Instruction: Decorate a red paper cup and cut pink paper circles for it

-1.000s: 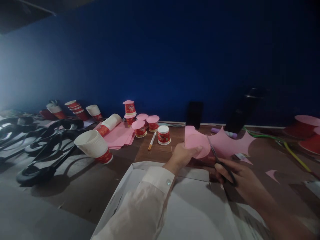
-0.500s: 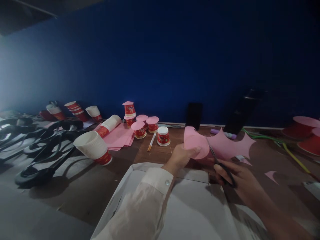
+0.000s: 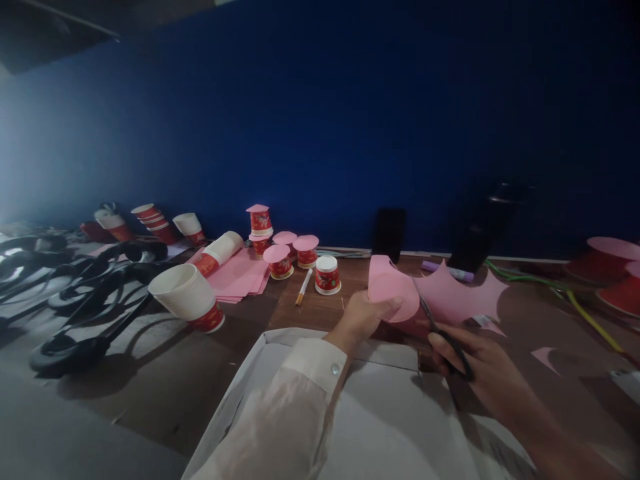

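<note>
Between the thumb and fingers of my left hand [image 3: 364, 316] is a pink sheet of paper [image 3: 393, 290] with a rounded, partly cut edge. My right hand [image 3: 473, 353] grips dark-handled scissors [image 3: 457, 352], whose blades meet the paper's right edge. Behind them lies a scalloped pink paper offcut [image 3: 457, 292]. An upside-down red paper cup [image 3: 328, 275] stands left of my hands, with an orange-and-white pen [image 3: 303, 287] beside it. Further left, several red cups topped with pink paper discs [image 3: 277, 254] are grouped, one stacked on another.
A white cardboard box [image 3: 395, 420] lies under my forearms. Pink sheets [image 3: 240, 275], a tilted cup stack [image 3: 187, 297] and black headphones [image 3: 75, 350] cover the left side. A purple glue stick [image 3: 447, 270], a dark phone [image 3: 389, 233] and a green-yellow cable [image 3: 590, 317] lie at the back right.
Both hands keep their hold on the paper and scissors with hardly any movement. The whole view has shifted very slightly.
</note>
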Tool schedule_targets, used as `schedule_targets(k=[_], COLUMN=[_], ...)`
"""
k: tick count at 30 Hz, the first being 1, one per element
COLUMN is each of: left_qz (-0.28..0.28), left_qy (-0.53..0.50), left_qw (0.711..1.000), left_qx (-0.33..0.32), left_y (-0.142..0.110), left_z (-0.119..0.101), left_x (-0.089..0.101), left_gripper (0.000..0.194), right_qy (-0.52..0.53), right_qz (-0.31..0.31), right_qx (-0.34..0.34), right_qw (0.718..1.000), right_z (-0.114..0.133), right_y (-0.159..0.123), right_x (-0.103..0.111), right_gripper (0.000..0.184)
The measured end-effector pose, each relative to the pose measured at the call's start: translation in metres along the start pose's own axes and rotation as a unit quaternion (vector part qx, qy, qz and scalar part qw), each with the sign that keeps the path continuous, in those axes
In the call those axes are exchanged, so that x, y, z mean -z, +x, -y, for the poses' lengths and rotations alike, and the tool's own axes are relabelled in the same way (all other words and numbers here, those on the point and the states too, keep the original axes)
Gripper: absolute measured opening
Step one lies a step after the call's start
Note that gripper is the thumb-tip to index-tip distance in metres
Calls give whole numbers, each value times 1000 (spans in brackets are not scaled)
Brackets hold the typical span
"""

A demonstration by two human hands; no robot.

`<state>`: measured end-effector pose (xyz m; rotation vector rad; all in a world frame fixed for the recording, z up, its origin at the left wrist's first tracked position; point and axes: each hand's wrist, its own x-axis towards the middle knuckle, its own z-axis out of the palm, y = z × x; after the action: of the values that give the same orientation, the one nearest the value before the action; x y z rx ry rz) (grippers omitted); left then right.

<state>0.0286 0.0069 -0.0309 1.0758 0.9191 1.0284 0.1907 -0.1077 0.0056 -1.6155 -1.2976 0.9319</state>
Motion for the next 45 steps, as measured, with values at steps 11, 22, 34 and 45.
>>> schedule_targets(k=[11, 22, 34, 45], left_qz=[7, 10, -3, -6], left_qy=[-15, -38, -33, -21], left_qw=[1000, 999, 999, 1000], left_qx=[11, 7, 5, 5], left_y=[-3, -1, -5, -9], left_z=[-2, -1, -8, -12], left_x=[0, 1, 0, 0], left_gripper=[47, 59, 57, 55], right_qy=[26, 17, 34, 26], right_qz=[7, 5, 11, -7], right_qx=[-11, -11, -20, -4], right_qw=[1000, 1000, 999, 1000], right_z=[-10, -21, -17, -14], right_y=[0, 4, 3, 0], right_x=[1, 3, 3, -1], right_gripper=[53, 52, 65, 65])
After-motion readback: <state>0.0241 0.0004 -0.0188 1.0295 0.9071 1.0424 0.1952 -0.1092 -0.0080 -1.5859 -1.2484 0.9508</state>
